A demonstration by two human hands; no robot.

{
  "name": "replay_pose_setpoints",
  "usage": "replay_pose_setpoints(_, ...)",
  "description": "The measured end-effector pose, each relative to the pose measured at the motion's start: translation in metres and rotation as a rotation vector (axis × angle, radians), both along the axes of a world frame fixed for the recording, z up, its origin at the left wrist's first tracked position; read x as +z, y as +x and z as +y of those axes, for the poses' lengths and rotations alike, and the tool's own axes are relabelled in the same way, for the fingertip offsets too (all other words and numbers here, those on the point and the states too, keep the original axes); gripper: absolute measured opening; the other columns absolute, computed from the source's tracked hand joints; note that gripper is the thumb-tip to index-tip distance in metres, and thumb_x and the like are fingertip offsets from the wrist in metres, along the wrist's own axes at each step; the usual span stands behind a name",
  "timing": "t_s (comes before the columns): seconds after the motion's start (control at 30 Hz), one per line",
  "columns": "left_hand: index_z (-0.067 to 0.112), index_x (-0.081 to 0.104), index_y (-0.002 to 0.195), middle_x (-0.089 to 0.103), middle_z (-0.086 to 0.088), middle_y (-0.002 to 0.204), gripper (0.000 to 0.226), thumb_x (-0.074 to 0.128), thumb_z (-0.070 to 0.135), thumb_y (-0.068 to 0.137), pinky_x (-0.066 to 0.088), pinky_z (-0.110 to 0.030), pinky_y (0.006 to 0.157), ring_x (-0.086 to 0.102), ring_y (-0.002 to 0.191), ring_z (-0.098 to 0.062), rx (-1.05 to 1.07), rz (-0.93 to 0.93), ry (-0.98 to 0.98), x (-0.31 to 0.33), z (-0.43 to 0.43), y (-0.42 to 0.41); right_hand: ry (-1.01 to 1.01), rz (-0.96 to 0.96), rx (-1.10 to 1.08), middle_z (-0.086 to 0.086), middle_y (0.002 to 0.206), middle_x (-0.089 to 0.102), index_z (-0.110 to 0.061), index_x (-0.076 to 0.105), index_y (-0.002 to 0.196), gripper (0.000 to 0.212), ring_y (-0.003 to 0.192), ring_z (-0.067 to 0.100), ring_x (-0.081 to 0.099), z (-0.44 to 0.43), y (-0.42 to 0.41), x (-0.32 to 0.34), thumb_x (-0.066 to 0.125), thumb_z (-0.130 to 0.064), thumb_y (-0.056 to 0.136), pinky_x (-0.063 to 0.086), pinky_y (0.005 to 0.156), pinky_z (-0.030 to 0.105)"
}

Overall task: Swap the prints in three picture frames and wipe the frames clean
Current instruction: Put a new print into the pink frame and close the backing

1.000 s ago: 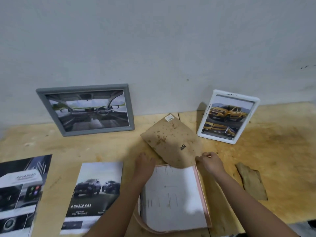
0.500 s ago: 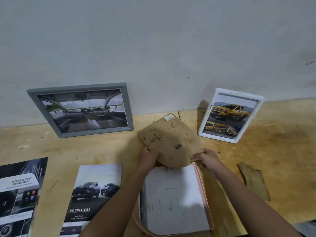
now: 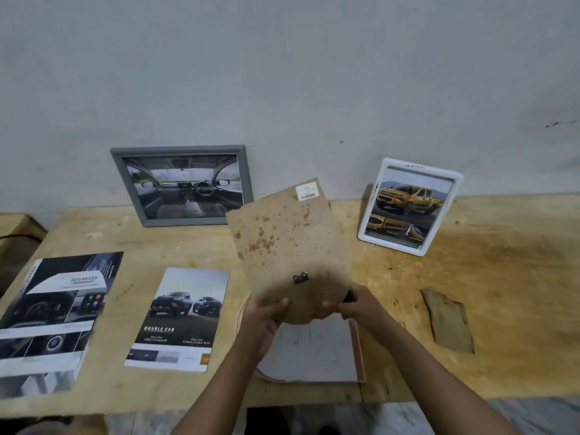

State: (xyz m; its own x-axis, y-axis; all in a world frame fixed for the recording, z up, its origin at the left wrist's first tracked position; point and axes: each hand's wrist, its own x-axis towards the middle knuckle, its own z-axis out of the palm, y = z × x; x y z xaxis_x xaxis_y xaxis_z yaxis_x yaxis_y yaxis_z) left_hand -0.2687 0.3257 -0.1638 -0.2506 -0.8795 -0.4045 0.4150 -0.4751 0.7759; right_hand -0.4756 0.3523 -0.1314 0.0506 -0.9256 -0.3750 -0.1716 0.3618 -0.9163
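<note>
1. The pink frame lies face down on the table, with the print's back exposed.
2. The left grip and right grip pinch the backing board by its lower edge, held above it.
3. Swung wide, the board could topple the grey frame or white frame leaning behind.

Work surface: a plywood tabletop, pale yellow, with a darker orange-brown stain toward its right side and small dark specks scattered across it. Behind it, meeting its far edge, stands a grey-white painted wall, scuffed, with a few dark marks at upper right (nature not discernible). At far left, a separate wooden surface sits just beside the table, with a dark cable across it. Pale marbled flooring shows below the near edge.
</note>
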Motion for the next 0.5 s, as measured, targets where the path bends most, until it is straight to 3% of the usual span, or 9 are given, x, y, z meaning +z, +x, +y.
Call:
replay_pose_setpoints(0.1, 0.006, 0.045, 0.13, 0.061, -0.017, 0.122, 0.081, 0.078, 0.004, 0.056, 0.057, -0.035, 0.077, 0.059, 0.112, -0.032, -0.072, -0.052, 0.007, 0.011, 0.011, 0.015, 0.028, -0.136, -0.187, 0.011, 0.105, 0.067, -0.007, 0.059, 0.111, 0.032, 0.087, 0.021, 0.064, 0.006, -0.017, 0.006, 0.066, -0.02, 0.083, 0.053, 0.071, 0.029)
replay_pose_setpoints(0.23, 0.003, 0.052, 0.118, 0.064, -0.021, 0.115, 0.053, 0.063, -0.02, 0.071, 0.057, -0.036, 0.083, 0.063, 0.102, -0.033, -0.16, -0.145, 0.015, 0.03, 0.016, 0.026, 0.034, -0.574, -0.479, 0.016, 0.107, 0.063, -0.005, 0.052, 0.115, 0.031, 0.085, 0.02, 0.066, 0.017, -0.045, 0.019, 0.057, 0.001, 0.086, 0.055, 0.056, 0.02)
replay_pose_setpoints(0.33, 0.002, 0.054, 0.108, 0.065, -0.024, 0.104, 0.051, 0.073, -0.011, 0.063, 0.056, -0.039, 0.076, 0.065, 0.087, -0.032, 0.014, -0.232, 0.081, 0.03, 0.015, 0.028, 0.143, -0.462, -0.428, 0.017, 0.111, 0.057, -0.014, 0.05, 0.121, 0.048, 0.084, 0.024, 0.063, 0.031, -0.054, 0.017, 0.059, 0.011, 0.08, 0.052, 0.047, 0.019)
replay_pose_setpoints(0.4, -0.002, 0.058, 0.098, 0.066, -0.021, 0.089, 0.03, 0.07, -0.007, 0.072, 0.056, -0.033, 0.064, 0.066, 0.072, -0.027, 0.149, -0.29, 0.175, 0.022, 0.014, 0.028, 0.215, -0.305, -0.352, 0.016, 0.116, 0.054, -0.019, 0.05, 0.122, 0.059, 0.087, 0.027, 0.06, 0.04, -0.054, 0.006, 0.065, 0.011, 0.074, 0.051, 0.047, 0.021)
replay_pose_setpoints(0.5, -0.001, 0.064, 0.084, 0.066, -0.013, 0.064, 0.006, 0.065, 0.004, 0.081, 0.048, -0.029, 0.055, 0.059, 0.06, -0.026, 0.139, -0.429, 0.37, 0.009, 0.021, 0.026, 0.301, -0.376, -0.411, 0.018, 0.117, 0.055, -0.015, 0.051, 0.124, 0.058, 0.1, 0.033, 0.06, 0.054, -0.055, -0.012, 0.069, 0.005, 0.072, 0.057, 0.053, 0.024)
